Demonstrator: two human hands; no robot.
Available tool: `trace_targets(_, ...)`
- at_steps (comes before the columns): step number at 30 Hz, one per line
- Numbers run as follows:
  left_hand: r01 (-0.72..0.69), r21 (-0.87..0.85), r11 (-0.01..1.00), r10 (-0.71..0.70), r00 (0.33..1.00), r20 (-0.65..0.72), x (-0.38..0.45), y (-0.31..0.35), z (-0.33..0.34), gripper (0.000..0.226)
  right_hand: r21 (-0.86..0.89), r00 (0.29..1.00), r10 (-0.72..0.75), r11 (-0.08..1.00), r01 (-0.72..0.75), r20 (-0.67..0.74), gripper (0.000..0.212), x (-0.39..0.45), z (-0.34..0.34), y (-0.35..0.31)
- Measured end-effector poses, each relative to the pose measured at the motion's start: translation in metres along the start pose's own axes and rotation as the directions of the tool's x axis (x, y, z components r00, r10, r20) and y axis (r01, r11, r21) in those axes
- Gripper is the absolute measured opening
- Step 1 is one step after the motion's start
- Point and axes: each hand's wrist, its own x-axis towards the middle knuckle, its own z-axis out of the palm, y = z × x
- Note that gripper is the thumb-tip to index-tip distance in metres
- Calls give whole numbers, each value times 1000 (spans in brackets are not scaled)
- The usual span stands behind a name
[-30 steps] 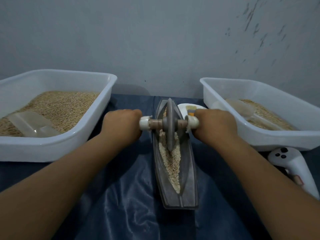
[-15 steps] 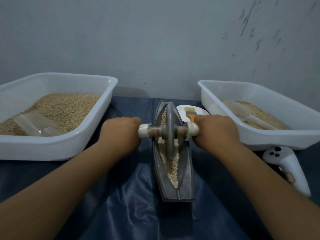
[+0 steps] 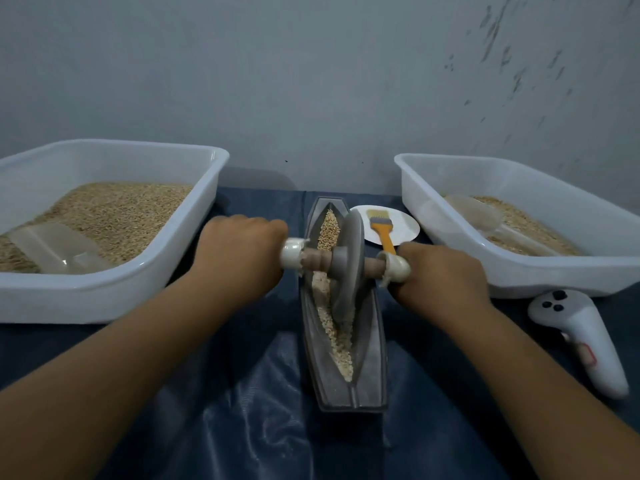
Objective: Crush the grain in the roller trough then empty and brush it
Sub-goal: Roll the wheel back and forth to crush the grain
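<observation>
- Gripping the axle of the roller wheel, the left hand curls around the left end, its white cap showing just past the fingers.
- The right hand is closed the same way around the right end of the axle, beside the other white cap.
- The grey wheel stands in the roller trough, leaning a little to the right, about midway along the groove.
- The trough lies lengthwise away from the person on the tabletop, which is covered with a dark blue glossy cloth, and sits between the two forearms.
- Grain lies along the groove: pale and broken-looking in the near half, browner and more whole at the far end behind the wheel.
- A white tub on the left holds a bed of brown grain with a clear plastic scoop lying in it.
- A second white tub on the right holds a thinner layer of grain and another clear scoop.
- Behind the right hand, a small white plate carries a brush with an orange handle, bristles pointing away.
- A white handheld controller with dark buttons lies on the cloth near the right tub's front corner.
- A grey wall rises behind the tabletop.
</observation>
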Motion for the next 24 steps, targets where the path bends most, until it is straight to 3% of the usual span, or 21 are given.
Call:
trace_targets(7,99,-32,995,-96,991,97,60,-14,30,15,17,995,2,1000,0,-104,15,73,15,0)
trace_targets(9,113,-45,993,-108,988,108,59,-15,32,16,-2,992,-29,1000,28,-121,21,76,17,0)
trace_targets(12,113,-48,992,-107,988,111,45,-13,30,24,-35,988,-54,998,50,-148,12,64,16,-1)
trace_targets(14,111,-61,992,-104,989,109,28,-8,22,26,-38,993,-62,998,59,-99,13,48,9,-2)
trace_targets(17,103,-60,993,-98,992,73,-3,0,5,20,-31,996,-85,996,84,-29,10,16,-5,-2)
trace_targets(19,75,-54,996,-72,996,48,-24,3,-7,19,-55,995,-96,994,95,-17,22,-11,-18,0)
trace_targets(24,-41,-34,999,37,995,-94,-56,2,-33,34,-101,994,-106,990,102,-40,34,-57,-47,3)
